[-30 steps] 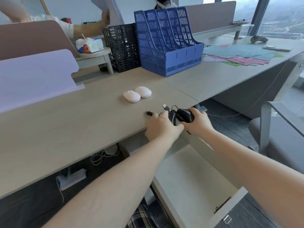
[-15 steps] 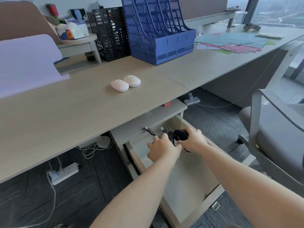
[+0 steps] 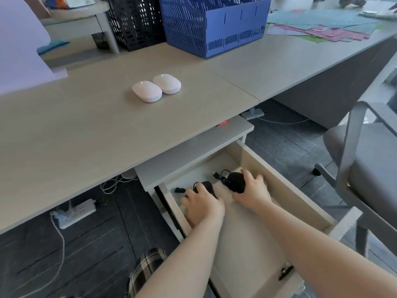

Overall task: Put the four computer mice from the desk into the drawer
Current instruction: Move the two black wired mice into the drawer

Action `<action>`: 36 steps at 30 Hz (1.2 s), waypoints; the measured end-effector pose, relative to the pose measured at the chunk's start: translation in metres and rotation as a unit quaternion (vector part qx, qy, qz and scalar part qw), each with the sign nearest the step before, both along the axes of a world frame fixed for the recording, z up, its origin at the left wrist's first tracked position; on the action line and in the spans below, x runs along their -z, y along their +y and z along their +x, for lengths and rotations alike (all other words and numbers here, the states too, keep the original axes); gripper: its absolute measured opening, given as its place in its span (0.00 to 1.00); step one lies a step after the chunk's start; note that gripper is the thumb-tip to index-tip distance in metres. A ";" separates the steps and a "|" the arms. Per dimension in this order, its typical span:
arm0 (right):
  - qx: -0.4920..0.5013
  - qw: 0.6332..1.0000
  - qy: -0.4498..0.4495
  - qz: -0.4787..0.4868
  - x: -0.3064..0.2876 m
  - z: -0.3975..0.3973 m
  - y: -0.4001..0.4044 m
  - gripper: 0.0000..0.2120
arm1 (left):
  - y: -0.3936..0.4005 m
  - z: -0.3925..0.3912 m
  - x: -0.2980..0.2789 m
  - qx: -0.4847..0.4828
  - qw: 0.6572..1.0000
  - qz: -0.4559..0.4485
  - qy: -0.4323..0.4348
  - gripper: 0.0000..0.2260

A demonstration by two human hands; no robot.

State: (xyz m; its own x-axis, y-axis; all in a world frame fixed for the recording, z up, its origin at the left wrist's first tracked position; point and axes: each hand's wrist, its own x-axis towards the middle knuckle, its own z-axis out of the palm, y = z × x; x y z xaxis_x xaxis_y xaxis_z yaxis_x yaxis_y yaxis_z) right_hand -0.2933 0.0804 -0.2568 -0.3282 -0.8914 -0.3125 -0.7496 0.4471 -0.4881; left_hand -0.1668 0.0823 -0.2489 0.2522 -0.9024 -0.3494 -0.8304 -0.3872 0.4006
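Observation:
Two white mice lie side by side on the desk top, the nearer one [image 3: 147, 91] to the left of the other [image 3: 167, 83]. Below the desk edge an open drawer [image 3: 285, 186] is pulled out. Inside it, at the back, my left hand [image 3: 203, 205] is closed over a black wired mouse [image 3: 206, 187], most of which is hidden. My right hand [image 3: 252, 191] grips a second black wired mouse [image 3: 236, 181] with its bundled cable, low against the drawer floor. A USB plug [image 3: 180, 190] lies left of the left mouse.
A blue file rack [image 3: 214, 24] and a black mesh basket [image 3: 133, 22] stand at the back of the desk [image 3: 75, 130]. Coloured papers [image 3: 322, 26] spread at the far right. A grey chair [image 3: 369, 168] stands right of the drawer. A power strip [image 3: 75, 212] lies on the floor.
Both hands carried the two black wired mice from the desk edge down into the open drawer and moved apart. The white mice have not moved.

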 end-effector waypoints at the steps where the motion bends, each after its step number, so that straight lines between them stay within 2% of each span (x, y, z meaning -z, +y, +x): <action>1: 0.002 1.000 -0.007 -0.008 0.003 0.001 -0.001 0.33 | -0.002 -0.001 0.003 -0.007 1.000 0.001 0.005 0.26; 8: -0.053 0.996 -0.062 -0.029 0.010 0.010 -0.011 0.37 | -0.007 -0.006 0.014 -0.051 0.996 -0.003 0.070 0.22; 12: -0.072 0.996 -0.049 -0.037 0.006 0.008 -0.014 0.29 | -0.011 -0.002 0.014 -0.049 0.995 0.000 0.082 0.19; 18: -0.076 0.995 -0.046 -0.034 0.001 -0.002 -0.014 0.27 | -0.009 -0.004 0.012 -0.034 0.993 0.007 0.115 0.20; 29: -0.108 0.994 -0.013 -0.031 -0.004 -0.005 -0.011 0.26 | -0.008 0.005 0.011 0.070 0.998 -0.002 -0.002 0.22; 36: -0.134 0.989 0.038 -0.041 -0.039 -0.004 -0.005 0.17 | -0.013 0.017 -0.029 0.113 0.992 -0.028 -0.043 0.19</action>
State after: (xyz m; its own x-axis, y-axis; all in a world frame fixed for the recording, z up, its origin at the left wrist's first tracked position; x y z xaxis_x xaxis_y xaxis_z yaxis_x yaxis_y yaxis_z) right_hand -0.2973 0.0753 -0.2182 -0.0959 -0.9711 -0.2187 -0.8715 0.1880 -0.4529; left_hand -0.1493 0.0695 -0.2194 0.0684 -0.9565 -0.2836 -0.9253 -0.1671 0.3404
